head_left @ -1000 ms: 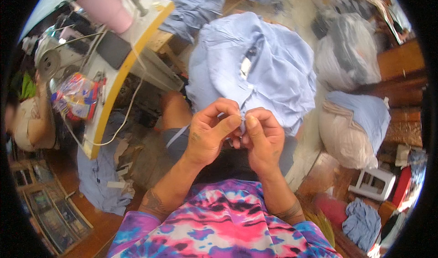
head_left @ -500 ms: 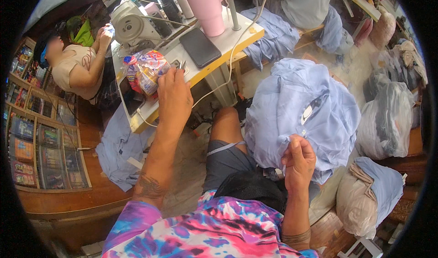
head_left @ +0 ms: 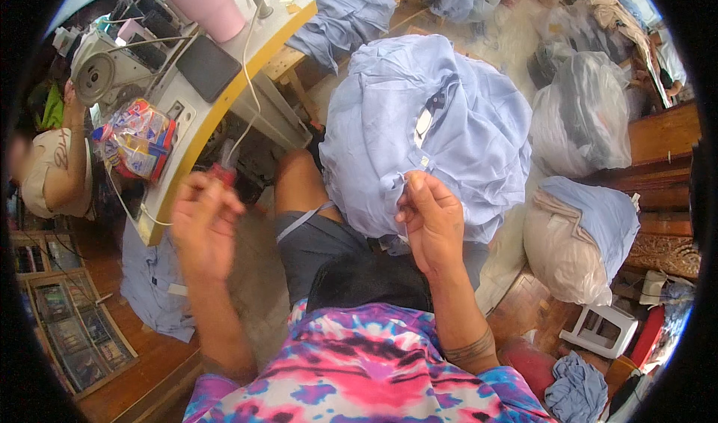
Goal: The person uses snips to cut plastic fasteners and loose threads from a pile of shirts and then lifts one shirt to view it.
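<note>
Presently, the light-blue garment [head_left: 471, 120] lies bunched in front of the person, just beyond the dark shorts [head_left: 318, 247]. Right hand [head_left: 430, 217], at the garment's near edge: thumb and forefinger pinched together on a fold of the cloth, remaining fingers curled. Left hand [head_left: 206, 225], left of the garment and well apart from it: fingers bent closed around a small red item [head_left: 223, 175]; motion blur obscures its exact form.

Further left of the garment stands a white table with a yellow edge [head_left: 290, 31], bearing a pink tumbler [head_left: 206, 8], a dark phone [head_left: 208, 68] and a colourful packet [head_left: 138, 139]. Right of the garment are a clear plastic bag [head_left: 580, 112] and, nearer the person, a second bag [head_left: 557, 236] with blue cloth [head_left: 594, 217] over it.
</note>
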Motion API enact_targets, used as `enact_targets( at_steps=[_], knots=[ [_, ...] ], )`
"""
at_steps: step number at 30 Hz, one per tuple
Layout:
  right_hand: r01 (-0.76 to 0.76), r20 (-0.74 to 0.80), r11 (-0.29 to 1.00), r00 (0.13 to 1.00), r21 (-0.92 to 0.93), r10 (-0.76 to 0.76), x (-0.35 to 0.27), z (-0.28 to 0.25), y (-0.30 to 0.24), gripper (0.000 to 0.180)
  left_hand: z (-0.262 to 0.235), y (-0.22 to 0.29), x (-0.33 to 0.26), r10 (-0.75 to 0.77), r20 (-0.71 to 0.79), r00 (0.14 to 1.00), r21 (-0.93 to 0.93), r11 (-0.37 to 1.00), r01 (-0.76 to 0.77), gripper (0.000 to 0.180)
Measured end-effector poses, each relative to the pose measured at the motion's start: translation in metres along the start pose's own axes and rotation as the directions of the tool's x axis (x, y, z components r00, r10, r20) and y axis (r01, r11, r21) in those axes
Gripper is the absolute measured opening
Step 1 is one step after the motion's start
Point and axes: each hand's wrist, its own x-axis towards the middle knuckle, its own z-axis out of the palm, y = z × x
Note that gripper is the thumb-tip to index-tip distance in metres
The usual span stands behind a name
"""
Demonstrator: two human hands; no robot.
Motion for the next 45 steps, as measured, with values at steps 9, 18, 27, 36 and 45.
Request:
enact_targets(
  at_steps=[9, 18, 27, 36, 45],
  knots=[
    [0.008, -0.042, 0.998, 0.999, -0.06, -0.01, -0.004, 0.007, 0.011, 0.024, 0.105, -0.052, -0.06, -0.437, 0.488, 0.755, -0.43, 0.633, 0.644, 0.045],
    [0.028, -0.038, 0.998, 0.999, -0.057, -0.03, -0.003, 0.01, 0.018, 0.026, 0.128, -0.053, -0.05, -0.307, 0.288, 0.907, 0.17, 0.949, 0.267, 0.033],
    [0.06, -0.056, 0.991, 0.996, -0.12, -0.067, -0.002, 0.011, 0.023, 0.027, 0.131, -0.055, -0.049, -0.2, 0.313, 0.929, 0.448, 0.893, 0.041, 0.028],
    [0.081, -0.05, 0.987, 0.995, -0.142, -0.088, -0.002, 0.013, 0.027, 0.025, 0.13, -0.057, -0.044, -0.168, 0.29, 0.942, 0.521, 0.854, -0.008, 0.033],
    [0.107, -0.038, 0.982, 0.993, -0.155, -0.114, -0.003, 0.013, 0.031, 0.022, 0.13, -0.058, -0.045, -0.165, 0.29, 0.943, 0.562, 0.826, -0.029, 0.028]
  ],
)
